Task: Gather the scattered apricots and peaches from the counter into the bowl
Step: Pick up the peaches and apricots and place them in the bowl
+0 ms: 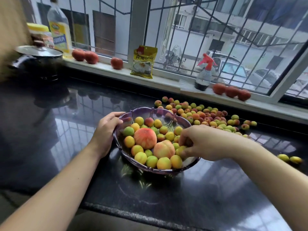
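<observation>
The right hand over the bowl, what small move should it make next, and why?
Probably let go of the apricots it pinches, since the right hand is already inside the bowl, then reach back to the pile on the counter. The left hand grips the rim, steadying it.

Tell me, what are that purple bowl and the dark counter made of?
The bowl looks like tinted glass or clear plastic: fruit shows through its scalloped purple wall; which one, I cannot tell. The counter looks like polished black stone, perhaps granite: it mirrors the window bars and its front edge is speckled.
</observation>
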Demonstrator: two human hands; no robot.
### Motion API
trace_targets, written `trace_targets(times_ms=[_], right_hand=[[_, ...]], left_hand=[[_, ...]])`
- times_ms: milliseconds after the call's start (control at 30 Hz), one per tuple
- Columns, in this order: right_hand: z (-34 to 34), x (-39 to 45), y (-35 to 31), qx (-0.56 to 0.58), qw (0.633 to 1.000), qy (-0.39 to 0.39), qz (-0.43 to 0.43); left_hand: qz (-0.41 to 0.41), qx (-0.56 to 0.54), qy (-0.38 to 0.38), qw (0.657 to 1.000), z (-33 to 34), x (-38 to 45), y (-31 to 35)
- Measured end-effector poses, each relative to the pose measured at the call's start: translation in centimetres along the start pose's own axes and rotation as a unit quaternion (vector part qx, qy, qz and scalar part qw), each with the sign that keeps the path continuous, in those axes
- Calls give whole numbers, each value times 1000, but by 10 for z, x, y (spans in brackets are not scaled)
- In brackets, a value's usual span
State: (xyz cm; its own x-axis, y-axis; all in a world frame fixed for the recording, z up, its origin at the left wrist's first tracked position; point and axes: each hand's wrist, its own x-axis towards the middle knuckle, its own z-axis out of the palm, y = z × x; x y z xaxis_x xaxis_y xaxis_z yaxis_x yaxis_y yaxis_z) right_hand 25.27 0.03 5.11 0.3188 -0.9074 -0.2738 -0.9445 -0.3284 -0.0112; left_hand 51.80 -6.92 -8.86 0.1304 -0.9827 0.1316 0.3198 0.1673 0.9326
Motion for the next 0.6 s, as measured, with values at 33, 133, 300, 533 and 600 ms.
trace_targets(times_ms=[33,133,300,533,600], right_hand=[[1,2,-1,-12,1000,-4,3],[4,5,0,-20,1000,0,11],[3,7,2,-36,999,-23,3],[-5,13,-4,-81,995,-56,-10],[-1,13,-7,-87,994,-60,-17]], left_hand=[[-3,-3,-1,1000,-1,0,0],[-4,-6,-3,1000,-1,1,0],[-7,-1,-6,1000,-1,2,0],[-5,-4,-10,1000,-2,3,-1],[-5,-3,-10,1000,-1,3,0]])
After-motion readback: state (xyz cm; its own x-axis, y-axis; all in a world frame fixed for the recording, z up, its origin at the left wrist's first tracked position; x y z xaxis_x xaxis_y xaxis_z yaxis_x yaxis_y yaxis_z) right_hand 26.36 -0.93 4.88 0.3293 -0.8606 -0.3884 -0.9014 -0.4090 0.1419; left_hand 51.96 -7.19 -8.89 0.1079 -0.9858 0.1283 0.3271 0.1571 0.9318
